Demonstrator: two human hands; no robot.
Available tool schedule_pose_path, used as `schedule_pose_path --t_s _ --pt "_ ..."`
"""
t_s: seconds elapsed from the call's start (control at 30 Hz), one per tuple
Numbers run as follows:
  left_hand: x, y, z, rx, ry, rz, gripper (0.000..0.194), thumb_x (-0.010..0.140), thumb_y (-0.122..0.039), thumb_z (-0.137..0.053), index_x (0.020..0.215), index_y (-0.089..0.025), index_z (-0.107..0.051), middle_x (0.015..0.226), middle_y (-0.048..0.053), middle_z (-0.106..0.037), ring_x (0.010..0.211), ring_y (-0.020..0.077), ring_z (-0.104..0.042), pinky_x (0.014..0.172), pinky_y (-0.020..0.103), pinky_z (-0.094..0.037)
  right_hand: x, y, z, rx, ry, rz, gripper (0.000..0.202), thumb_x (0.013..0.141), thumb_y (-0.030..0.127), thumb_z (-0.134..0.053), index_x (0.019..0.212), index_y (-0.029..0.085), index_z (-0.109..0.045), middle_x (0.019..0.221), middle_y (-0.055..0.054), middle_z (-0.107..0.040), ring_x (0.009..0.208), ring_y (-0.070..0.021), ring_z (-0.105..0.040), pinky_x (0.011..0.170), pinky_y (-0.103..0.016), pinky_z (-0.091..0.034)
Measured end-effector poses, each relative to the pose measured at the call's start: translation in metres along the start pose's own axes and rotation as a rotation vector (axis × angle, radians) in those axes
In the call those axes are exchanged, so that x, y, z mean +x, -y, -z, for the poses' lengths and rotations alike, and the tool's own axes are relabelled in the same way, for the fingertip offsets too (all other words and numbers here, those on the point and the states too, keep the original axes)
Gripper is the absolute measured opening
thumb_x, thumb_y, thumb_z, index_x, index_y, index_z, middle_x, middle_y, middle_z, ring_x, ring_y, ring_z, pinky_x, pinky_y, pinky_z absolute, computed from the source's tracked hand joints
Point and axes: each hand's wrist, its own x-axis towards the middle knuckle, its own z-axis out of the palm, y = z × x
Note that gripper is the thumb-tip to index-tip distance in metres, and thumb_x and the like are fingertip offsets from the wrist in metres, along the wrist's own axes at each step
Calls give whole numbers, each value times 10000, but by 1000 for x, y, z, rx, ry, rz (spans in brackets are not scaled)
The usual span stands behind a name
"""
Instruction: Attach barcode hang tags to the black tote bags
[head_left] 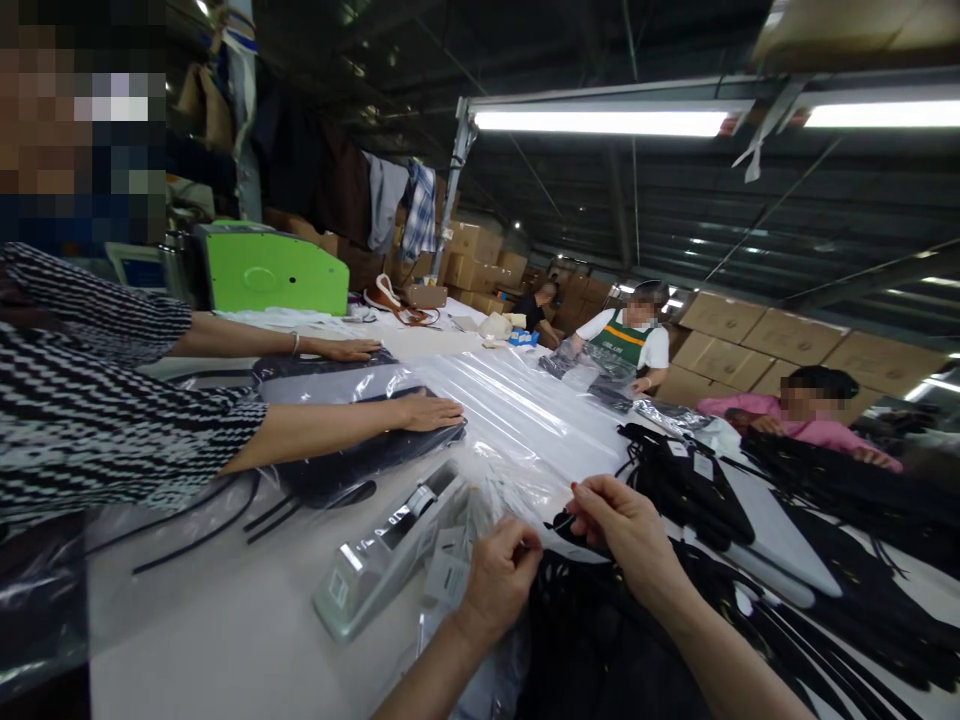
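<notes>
string (570, 521) sits pinched in the right hand (628, 528), lower centre, left hand (496, 580) closed nearby, a fine handling step seemingly calling for steadiness.

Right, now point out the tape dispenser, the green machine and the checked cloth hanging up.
Tape dispenser (375, 572): head view, on the side of its grey body.
Green machine (262, 268): head view, on its flat side panel.
Checked cloth (420, 212): head view, on the middle of its hanging part.
</notes>
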Motion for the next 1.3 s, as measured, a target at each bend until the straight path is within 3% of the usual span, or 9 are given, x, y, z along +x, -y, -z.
schedule_pose_path --t_s 0.17,0.37,0.47,0.57,0.67,0.87,1.03,1.13,1.3 --pt "-1 -5 1 -104 93 58 89 679 -88 -510 656 -163 -553 694 -10 -606 569 90 -477 558 196 -337 3 1 -2 2 -17 1 311 631 467 -614 614 159 -571 545 -8 -590 467 -100 -484 451 -208 -356" --pt "5 -8 -2 -438 61 242 79 607 -151 -604 620 -143 -526 900 29 -645 443 29 -366 445 180 -286 1 6 -1 -217 59 145 272 686 420 -563 593 167 -592 531 16 -531 529 -124 -473 519 -236 -362" --pt "5 -8 -2 -586 91 299 156 571 -198 -661 643 -140 -534 989 60 -634 407 18 -368 396 177 -278 -6 3 1 -334 38 329 239 719 384 -537 613 180 -603 704 -26 -593 663 -165 -544 609 -265 -410" --pt "5 -11 -1 -703 104 336 185 554 -217 -689 666 -136 -566 1070 83 -609 397 14 -391 373 174 -276 -16 -7 2 -534 -89 586 175 745 325 -543 651 201 -622 832 -52 -585 794 -197 -552 715 -311 -413" --pt "5 -14 -1 -825 76 372 133 597 -229 -649 669 -125 -606 979 86 -644 365 12 -411 385 177 -266 -28 -20 0 -607 -178 667 159 784 305 -524 703 210 -623 799 -47 -574 762 -188 -551 688 -308 -424" --pt "7 -12 -7 -1099 -37 535 164 574 -269 -647 628 -124 -592 702 31 -647 332 29 -417 349 171 -227 -39 -40 -2 -432 -143 553 216 828 345 -493 711 195 -593 751 -36 -574 684 -145 -563 620 -228 -456" --pt "5 -13 -8 -1099 35 623 213 531 -263 -679 638 -139 -544 512 -27 -571 290 39 -380 313 172 -173 -36 -42 -1 -397 -211 481 272 802 423 -512 688 194 -604 742 -48 -582 678 -167 -568 589 -248 -462" --pt "6 -15 -7 -1084 56 591 237 533 -271 -691 652 -133 -540 529 -27 -578 282 26 -359 317 177 -152 -36 -38 0 -484 -238 519 251 796 403 -520 686 205 -628 873 -82 -582 809 -211 -568 702 -312 -465" --pt "7 -13 -5 -1197 26 662 262 490 -231 -713 600 -143 -493 458 -55 -512 317 20 -340 352 164 -173 -42 -33 1 -673 -9 705 121 766 232 -551 845 266 -636 1021 -60 -578 971 -241 -522 818 -387 -419"
